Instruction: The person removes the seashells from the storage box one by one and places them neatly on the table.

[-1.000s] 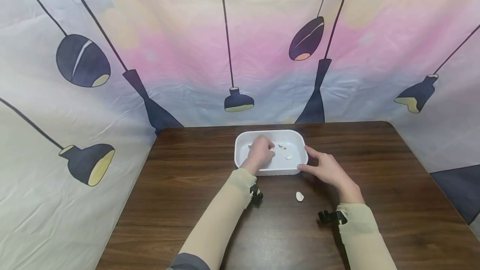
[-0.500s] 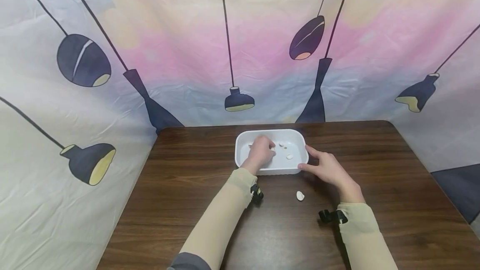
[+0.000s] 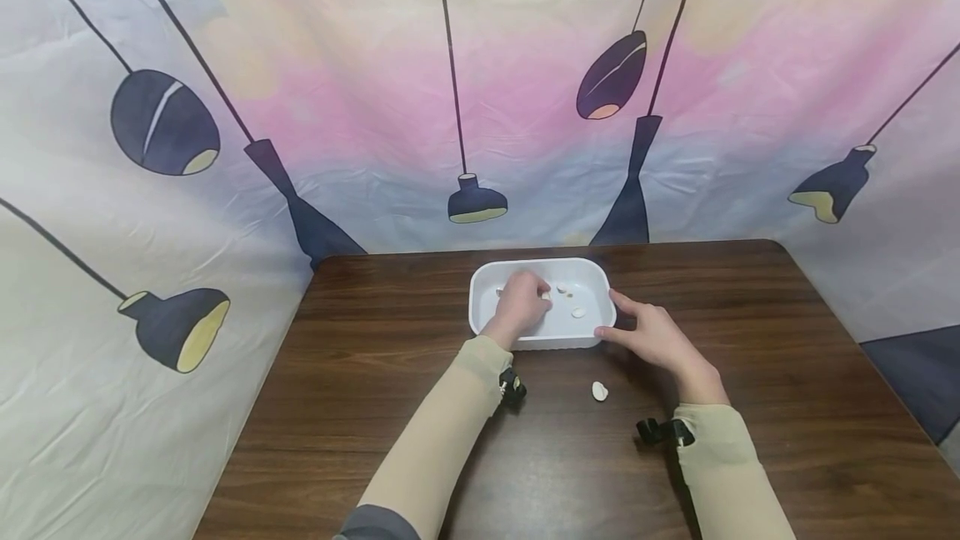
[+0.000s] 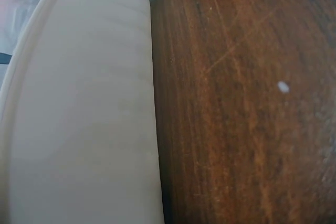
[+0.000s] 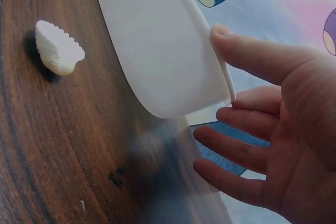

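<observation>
A white plastic tray (image 3: 562,345) stands near the table's far edge, with several small shells inside, among them a white seashell (image 3: 578,312). My left hand (image 3: 517,304) reaches down into the tray, fingers curled, a small pale shell (image 3: 546,296) showing between thumb and forefinger. The left wrist view holds only the tray's outer wall (image 4: 89,93) and tabletop; that hand is out of its sight. At the tray's right end my right hand (image 3: 660,340) grips the rim, thumb in front and forefinger behind, the other fingers (image 5: 231,150) loosely spread below.
On the brown wooden table (image 3: 360,407) a ribbed white seashell (image 5: 59,48) lies in front of the tray, between the forearms. A cloth backdrop (image 3: 360,90) printed with hanging lamps rises behind the table's far edge.
Hands and tray hold nearly the same places. The pale shell at my left fingertips shows slightly more clearly now.
</observation>
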The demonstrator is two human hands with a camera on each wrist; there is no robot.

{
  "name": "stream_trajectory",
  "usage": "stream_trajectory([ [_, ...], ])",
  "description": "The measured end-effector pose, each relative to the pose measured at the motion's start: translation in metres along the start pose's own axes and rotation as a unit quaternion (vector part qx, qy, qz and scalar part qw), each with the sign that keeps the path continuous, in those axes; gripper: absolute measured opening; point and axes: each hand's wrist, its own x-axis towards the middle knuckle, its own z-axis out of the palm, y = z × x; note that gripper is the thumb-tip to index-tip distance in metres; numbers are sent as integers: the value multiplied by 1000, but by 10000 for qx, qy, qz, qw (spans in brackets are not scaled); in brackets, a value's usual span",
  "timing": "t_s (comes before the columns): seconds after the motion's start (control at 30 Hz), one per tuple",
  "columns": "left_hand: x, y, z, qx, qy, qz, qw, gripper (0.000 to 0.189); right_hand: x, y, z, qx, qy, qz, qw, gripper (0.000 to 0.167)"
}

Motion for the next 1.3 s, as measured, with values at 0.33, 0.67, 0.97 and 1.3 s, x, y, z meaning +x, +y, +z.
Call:
stream_trajectory([
  [0.33, -1, 3, -6, -334, 116, 160, 9992, 29, 1, 2, 1, -4, 32, -66, 10000, 90],
  [0.67, -3, 5, -13, -737, 251, 461, 9959, 29, 1, 2, 1, -59, 49, -63, 10000, 90],
  [0.97, -5, 5, -19, -1150, 559, 722, 9892, 30, 0, 1, 0, -57, 38, 10, 10000, 90],
  [1.3, -18, 11, -24, -1314, 920, 1031, 9816, 31, 1, 3, 1, -77, 49, 33, 10000, 91],
])
